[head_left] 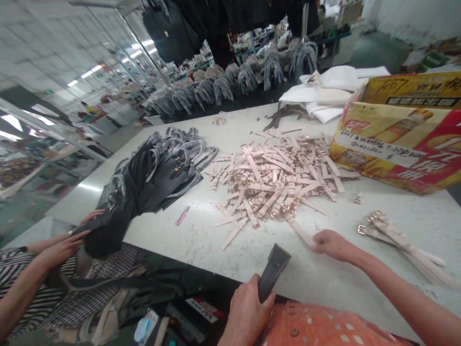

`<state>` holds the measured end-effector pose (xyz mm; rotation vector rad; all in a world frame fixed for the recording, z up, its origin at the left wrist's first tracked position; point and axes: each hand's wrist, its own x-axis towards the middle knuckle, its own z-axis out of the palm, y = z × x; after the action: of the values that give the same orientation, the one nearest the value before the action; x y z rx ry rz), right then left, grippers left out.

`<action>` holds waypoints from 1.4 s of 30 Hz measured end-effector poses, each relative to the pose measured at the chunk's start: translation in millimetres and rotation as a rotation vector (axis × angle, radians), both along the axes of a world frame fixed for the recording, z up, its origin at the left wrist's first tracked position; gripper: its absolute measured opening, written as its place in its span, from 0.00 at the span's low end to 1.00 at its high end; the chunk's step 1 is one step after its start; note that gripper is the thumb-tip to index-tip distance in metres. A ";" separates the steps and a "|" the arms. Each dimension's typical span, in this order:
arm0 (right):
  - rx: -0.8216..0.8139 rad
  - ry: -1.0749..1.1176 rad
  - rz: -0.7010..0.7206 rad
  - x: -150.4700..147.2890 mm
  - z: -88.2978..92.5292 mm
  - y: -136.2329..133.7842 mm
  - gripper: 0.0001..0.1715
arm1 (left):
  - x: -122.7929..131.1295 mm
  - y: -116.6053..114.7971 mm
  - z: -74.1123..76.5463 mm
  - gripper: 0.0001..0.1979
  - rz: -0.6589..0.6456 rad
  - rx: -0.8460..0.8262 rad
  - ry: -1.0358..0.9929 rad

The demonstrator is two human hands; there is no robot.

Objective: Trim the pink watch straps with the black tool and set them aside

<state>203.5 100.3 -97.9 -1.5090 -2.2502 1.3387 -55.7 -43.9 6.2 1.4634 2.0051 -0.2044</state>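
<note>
My left hand [248, 305], low at the table's front edge, is closed around a dark grey, flat-ended piece [272, 269]; its kind is not clear, and its lower part is hidden by the hand. On the tabletop, my right hand [333, 245] pinches the end of a pale pink buckle strap [299, 230]. That strap's other end lies against a large heap of similar buckle straps [275, 178] with gold-coloured buckles. To the right of my right hand lies a separate bundle of pink straps [396, 238], buckles pointing away from me.
A yellow and red carton [399, 139] stands at the right. Dark bags [158, 178] with wrapped handles pile up on the left, where a co-worker's hands [68, 245] hold one. A small red and white item [182, 216] lies between. White sheets [327, 91] lie behind.
</note>
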 end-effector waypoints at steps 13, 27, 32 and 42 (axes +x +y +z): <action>0.512 -0.258 -0.088 51.2 2.4 -66.6 0.17 | 13.5 19.5 0.9 0.16 -0.162 -0.048 0.034; 0.488 0.274 0.004 -2.6 -16.4 -64.0 0.07 | 24.3 19.8 -21.2 0.17 -0.215 -0.036 0.040; 0.493 0.280 0.060 5.7 -14.6 -64.1 0.11 | 26.4 24.0 -23.7 0.16 -0.202 -0.032 0.018; 0.600 0.190 0.060 18.8 -17.9 -67.7 0.08 | 26.9 24.2 -28.4 0.18 -0.226 -0.028 0.039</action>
<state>222.3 32.6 -115.8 -1.0636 -2.2914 0.6748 -28.8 -19.7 -22.2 1.6789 1.8565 -0.3568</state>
